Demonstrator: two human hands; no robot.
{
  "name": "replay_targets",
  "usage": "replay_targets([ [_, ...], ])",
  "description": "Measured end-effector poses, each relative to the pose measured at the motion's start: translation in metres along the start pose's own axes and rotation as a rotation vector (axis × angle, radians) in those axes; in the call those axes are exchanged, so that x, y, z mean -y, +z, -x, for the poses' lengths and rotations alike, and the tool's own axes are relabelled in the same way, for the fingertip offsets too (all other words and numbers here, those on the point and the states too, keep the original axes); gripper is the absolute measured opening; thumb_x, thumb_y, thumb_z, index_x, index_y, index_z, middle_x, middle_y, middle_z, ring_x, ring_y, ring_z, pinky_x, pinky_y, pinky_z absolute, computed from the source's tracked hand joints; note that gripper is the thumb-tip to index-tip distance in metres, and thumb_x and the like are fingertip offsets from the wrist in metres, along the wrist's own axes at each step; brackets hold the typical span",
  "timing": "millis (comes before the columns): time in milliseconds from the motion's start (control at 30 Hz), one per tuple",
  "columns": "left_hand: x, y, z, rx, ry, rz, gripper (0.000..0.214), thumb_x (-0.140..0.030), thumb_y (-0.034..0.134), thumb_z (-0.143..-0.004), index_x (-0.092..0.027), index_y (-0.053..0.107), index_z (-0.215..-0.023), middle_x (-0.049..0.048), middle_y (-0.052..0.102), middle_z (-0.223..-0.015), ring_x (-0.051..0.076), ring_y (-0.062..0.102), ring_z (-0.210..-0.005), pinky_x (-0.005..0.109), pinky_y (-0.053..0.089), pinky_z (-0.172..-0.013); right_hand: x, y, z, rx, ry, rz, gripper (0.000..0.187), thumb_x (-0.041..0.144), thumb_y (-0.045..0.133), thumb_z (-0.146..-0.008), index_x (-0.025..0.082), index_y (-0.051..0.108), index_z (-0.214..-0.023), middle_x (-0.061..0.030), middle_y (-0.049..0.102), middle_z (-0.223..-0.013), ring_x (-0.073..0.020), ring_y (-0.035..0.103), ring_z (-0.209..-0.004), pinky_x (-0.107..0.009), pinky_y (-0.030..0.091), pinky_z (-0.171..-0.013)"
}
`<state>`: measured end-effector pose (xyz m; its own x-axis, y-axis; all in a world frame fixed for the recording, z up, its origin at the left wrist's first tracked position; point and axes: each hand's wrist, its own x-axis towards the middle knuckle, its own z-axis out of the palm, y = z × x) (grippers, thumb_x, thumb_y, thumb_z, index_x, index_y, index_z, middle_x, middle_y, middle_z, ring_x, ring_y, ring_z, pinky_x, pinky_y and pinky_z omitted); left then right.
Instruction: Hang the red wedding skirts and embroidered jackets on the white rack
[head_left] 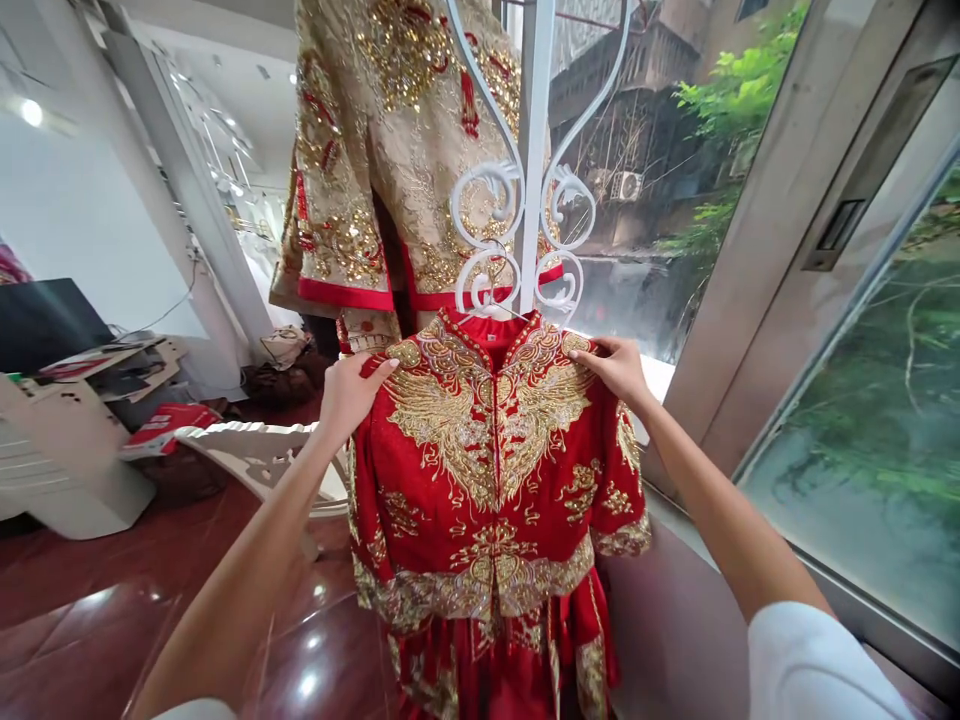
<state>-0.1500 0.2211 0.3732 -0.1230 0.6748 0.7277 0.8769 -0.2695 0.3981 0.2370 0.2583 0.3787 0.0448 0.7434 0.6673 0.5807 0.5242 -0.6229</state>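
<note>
A red jacket point(465, 480) with gold embroidery hangs upright from a wire hanger point(501, 285) in the middle of the head view. The hanger's hook is on the scrollwork of a white metal stand point(534, 150). My left hand point(351, 392) pinches the jacket's shoulder on the left, thumb in front and fingers behind the cloth. At the other shoulder my right hand point(621, 370) grips the cloth the same way. Below the jacket hem shows a red skirt point(510, 670) with gold trim.
Behind the stand hangs a larger beige-gold garment point(352, 200) with red edging. A white carved chair point(255, 460) stands at left, near a white desk point(67, 460) with a dark monitor point(52, 325). Glass windows with a metal frame point(750, 240) run along the right.
</note>
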Motion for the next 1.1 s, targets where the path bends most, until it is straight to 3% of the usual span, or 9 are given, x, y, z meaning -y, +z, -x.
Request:
replay_targets([
  [133,0.001,0.006,0.013,-0.012,0.023,-0.026,0.038,-0.049,0.045,-0.083,-0.015,0.062,-0.083,0.0059,0.062,-0.076,0.018,0.054,-0.069,0.028,0.039,-0.067,-0.002,0.003,0.012,-0.102,-0.140,0.184,0.035,0.049,0.062,-0.071,0.016,0.066,-0.084,-0.0053,0.060,-0.075,-0.0158,0.048,-0.069,-0.030,0.036,-0.063],
  [200,-0.012,0.003,0.019,-0.108,0.066,-0.083,0.038,-0.046,0.048,-0.083,-0.015,0.060,-0.102,0.0113,0.062,-0.100,0.024,0.056,-0.091,0.034,0.040,-0.080,0.012,0.007,0.023,-0.254,-0.225,0.322,0.033,0.045,0.060,-0.073,0.019,0.064,-0.092,-0.0093,0.062,-0.091,-0.0213,0.050,-0.084,-0.035,0.037,-0.073],
  [267,-0.033,-0.001,0.026,-0.240,0.111,-0.159,0.039,-0.042,0.051,-0.082,-0.016,0.056,-0.111,0.0133,0.057,-0.115,0.027,0.050,-0.107,0.039,0.036,-0.090,0.034,0.020,0.040,-0.301,-0.240,0.371,0.028,0.046,0.056,-0.077,0.018,0.062,-0.083,-0.0092,0.061,-0.085,-0.0207,0.050,-0.081,-0.035,0.036,-0.072],
  [333,-0.060,-0.003,0.034,-0.269,0.153,-0.205,0.031,-0.040,0.049,-0.083,-0.018,0.060,-0.101,0.0115,0.061,-0.106,0.027,0.051,-0.103,0.041,0.035,-0.090,0.058,0.041,0.056,-0.170,-0.174,0.318,0.036,0.050,0.050,-0.081,0.019,0.055,-0.063,-0.0041,0.054,-0.062,-0.0149,0.045,-0.061,-0.030,0.032,-0.061],
  [433,-0.098,0.004,0.041,-0.088,0.145,-0.177,0.039,-0.046,0.040,-0.087,-0.018,0.062,-0.072,0.0078,0.062,-0.075,0.022,0.056,-0.077,0.038,0.038,-0.076,0.084,0.079,0.069,0.030,-0.027,0.158,0.047,0.050,0.046,-0.083,0.019,0.039,-0.048,0.0020,0.039,-0.045,-0.0095,0.030,-0.046,-0.027,0.022,-0.051],
  [533,-0.121,0.021,0.038,0.079,0.027,-0.151,0.053,-0.059,0.037,-0.084,-0.018,0.059,-0.058,0.0072,0.057,-0.060,0.020,0.052,-0.061,0.036,0.036,-0.064,0.091,0.108,0.069,0.033,0.099,-0.136,0.039,0.034,0.048,-0.079,0.019,0.033,-0.046,0.0041,0.033,-0.043,-0.0081,0.027,-0.045,-0.026,0.019,-0.049],
  [733,-0.130,0.045,0.033,0.172,-0.039,-0.254,0.054,-0.063,0.042,-0.079,-0.016,0.062,-0.063,0.0108,0.058,-0.060,0.025,0.057,-0.063,0.036,0.036,-0.060,0.072,0.135,0.100,0.089,0.503,-0.829,0.025,0.032,0.048,-0.069,0.018,0.046,-0.048,0.0070,0.030,-0.038,-0.0063,0.022,-0.038,-0.023,0.015,-0.041],
  [933,-0.130,0.052,0.054,0.173,-0.056,-0.272,0.044,-0.052,0.038,-0.084,-0.015,0.063,-0.084,0.0158,0.064,-0.081,0.031,0.061,-0.077,0.038,0.038,-0.063,0.018,0.162,0.208,0.167,0.730,-0.813,0.029,0.039,0.050,-0.065,0.019,0.047,-0.044,0.0060,0.030,-0.035,-0.0070,0.022,-0.035,-0.024,0.013,-0.040],
  [1100,-0.132,0.061,0.075,0.200,-0.135,-0.299,0.043,-0.051,0.041,-0.082,-0.014,0.058,-0.096,0.0174,0.064,-0.084,0.032,0.062,-0.079,0.037,0.039,-0.062,-0.019,0.161,0.301,0.288,0.856,-0.691,0.033,0.043,0.050,-0.062,0.020,0.043,-0.039,0.0050,0.029,-0.033,-0.0076,0.022,-0.034,-0.024,0.013,-0.039],
])
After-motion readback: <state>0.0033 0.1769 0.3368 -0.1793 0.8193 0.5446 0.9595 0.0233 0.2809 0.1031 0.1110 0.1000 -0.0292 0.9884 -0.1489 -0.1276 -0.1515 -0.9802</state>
